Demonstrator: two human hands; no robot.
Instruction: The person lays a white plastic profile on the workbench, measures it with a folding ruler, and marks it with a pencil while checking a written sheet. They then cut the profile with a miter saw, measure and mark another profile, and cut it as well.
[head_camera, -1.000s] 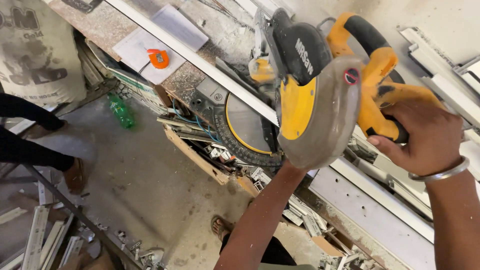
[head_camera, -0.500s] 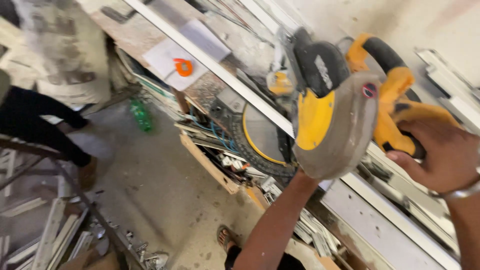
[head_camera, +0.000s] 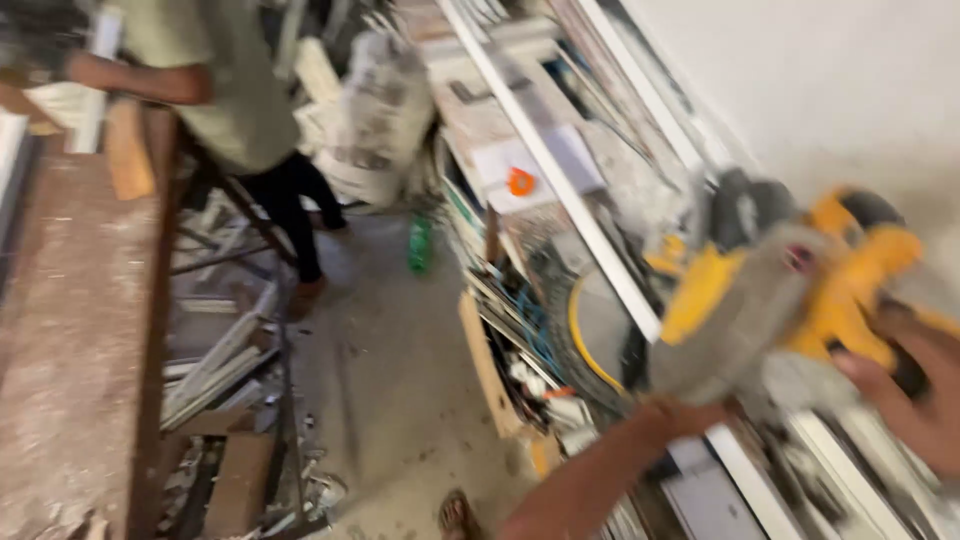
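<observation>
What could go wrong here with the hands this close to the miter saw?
1. The left hand sits right under the saw head by the blade guard; a slip could bring it to the blade.
2. The long white strip overhangs the bench; it may shift or kick during a cut.
3. Another person stands nearby amid floor scraps: tripping hazard.

A cluttered workshop. At right of the frame a yellow and grey mitre saw (head_camera: 770, 290) stands on a table (head_camera: 560, 120) strewn with long white profiles (head_camera: 545, 165). Offcuts (head_camera: 215, 355) lie heaped on the dusty concrete floor (head_camera: 385, 400) at lower left. A rough workbench (head_camera: 70, 330) fills the left edge, and another person (head_camera: 235, 110) stands at upper left.
</observation>
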